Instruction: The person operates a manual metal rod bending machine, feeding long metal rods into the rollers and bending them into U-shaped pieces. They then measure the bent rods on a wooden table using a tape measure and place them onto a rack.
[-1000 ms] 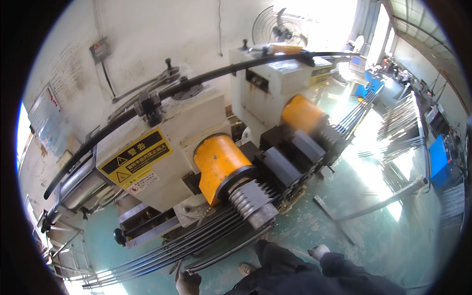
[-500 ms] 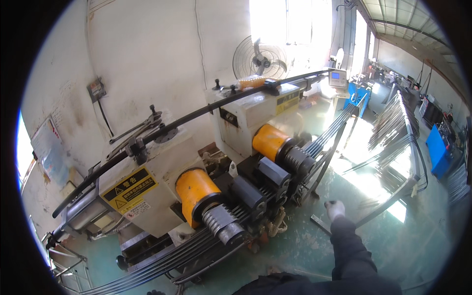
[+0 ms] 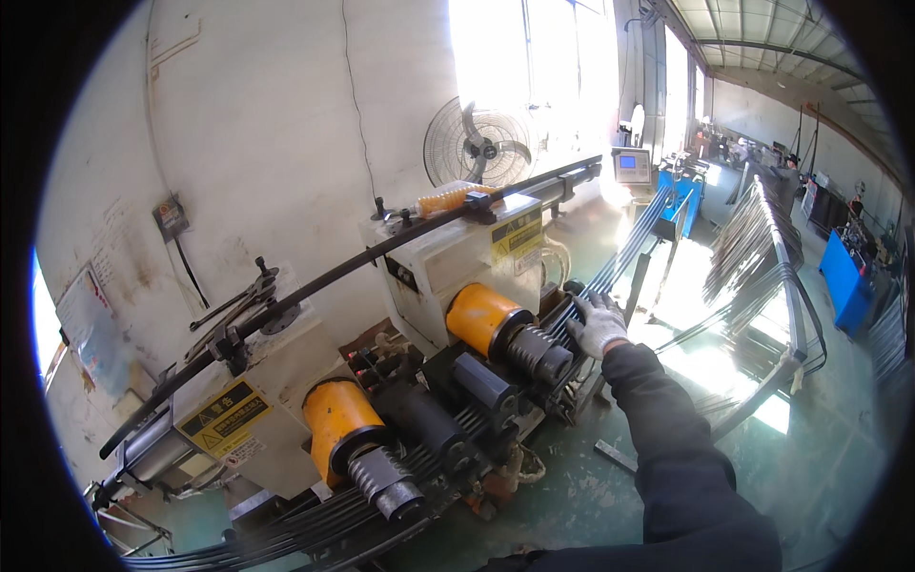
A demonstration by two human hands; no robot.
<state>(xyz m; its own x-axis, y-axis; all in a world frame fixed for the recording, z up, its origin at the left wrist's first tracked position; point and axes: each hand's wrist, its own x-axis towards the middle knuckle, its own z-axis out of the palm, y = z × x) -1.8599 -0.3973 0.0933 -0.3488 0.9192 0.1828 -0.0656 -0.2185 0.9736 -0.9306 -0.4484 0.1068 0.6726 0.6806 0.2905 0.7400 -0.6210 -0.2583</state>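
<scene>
Right hand, gloved: dark-sleeved arm extended forward, palm down. Grip: fingers spread apart, laid over the long parallel rods. Rods: running lengthwise past the far orange cylinder, beside its ridged roller. Change: hand, earlier clear of the rods, now touches them.

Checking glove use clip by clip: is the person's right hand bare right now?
No, the right hand wears a pale grey glove where it reaches the long thin rods.
</scene>
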